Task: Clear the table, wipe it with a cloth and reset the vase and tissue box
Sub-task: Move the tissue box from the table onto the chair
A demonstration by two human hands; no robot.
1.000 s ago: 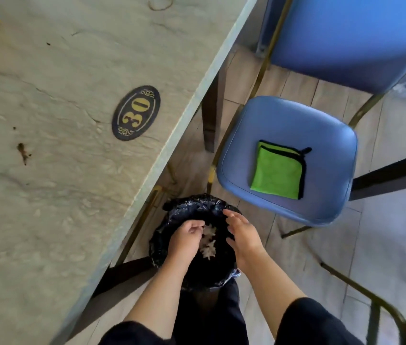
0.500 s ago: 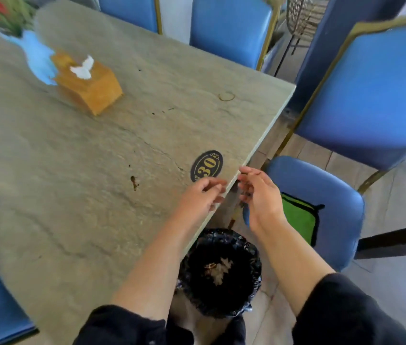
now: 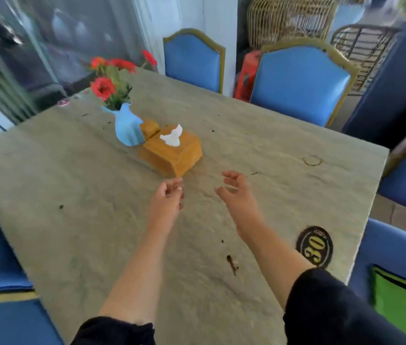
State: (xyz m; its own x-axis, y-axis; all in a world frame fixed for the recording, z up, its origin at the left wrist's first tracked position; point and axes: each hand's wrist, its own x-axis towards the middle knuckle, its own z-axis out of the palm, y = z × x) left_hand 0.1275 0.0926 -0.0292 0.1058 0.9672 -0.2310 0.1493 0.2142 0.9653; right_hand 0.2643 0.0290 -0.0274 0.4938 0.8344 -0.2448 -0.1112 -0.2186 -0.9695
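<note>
A wooden tissue box (image 3: 172, 151) with a white tissue sticking out stands mid-table, touching a smaller wooden box (image 3: 149, 128). Just behind them is a light blue vase (image 3: 127, 128) with red flowers. My left hand (image 3: 168, 195) hovers over the grey stone table (image 3: 72, 185), just in front of the tissue box, fingers loosely curled, holding nothing. My right hand (image 3: 234, 189) floats beside it, fingers spread and curved, empty. A folded green cloth (image 3: 398, 300) lies on a blue chair seat at the lower right. Dark stains (image 3: 231, 263) and specks mark the tabletop.
Blue chairs with gold frames (image 3: 299, 83) stand around the table on every side. A black oval number plate reading 30 (image 3: 315, 246) is fixed near the table's right edge. A ring mark (image 3: 312, 160) shows to the right. Wicker furniture (image 3: 289, 18) stands at the back.
My view has lifted from the black bin under the table to the tabletop. Both hands rose from the bin and moved forward over the table toward the tissue box.
</note>
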